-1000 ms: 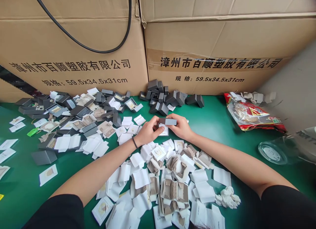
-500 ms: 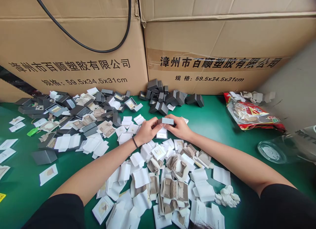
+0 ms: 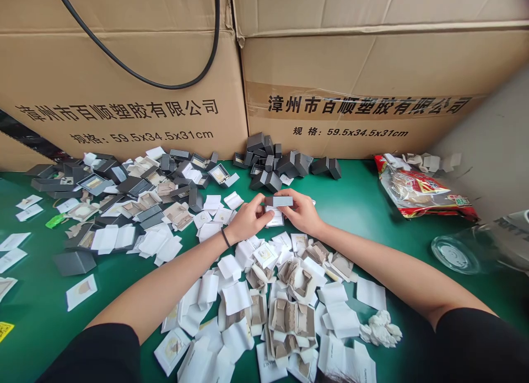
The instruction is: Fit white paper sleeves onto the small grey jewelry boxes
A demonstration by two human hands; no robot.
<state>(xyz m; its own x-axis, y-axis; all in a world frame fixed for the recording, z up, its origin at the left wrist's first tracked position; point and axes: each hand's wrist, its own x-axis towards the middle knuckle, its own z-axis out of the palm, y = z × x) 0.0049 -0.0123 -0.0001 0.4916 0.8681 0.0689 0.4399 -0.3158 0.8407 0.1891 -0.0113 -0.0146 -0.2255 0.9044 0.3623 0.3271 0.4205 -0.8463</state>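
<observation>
Dark-grey cuboid box, gripped between left hand and right hand at twelve o'clock, is apparently being worked open or shut, probably needing steady two-handed control next.

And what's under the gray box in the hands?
Between the left hand and right hand, a white piece shows below the gray box. The box and hands cover the rest; contact with the box is hidden.

Both arms forward, bent fingers close together
</observation>
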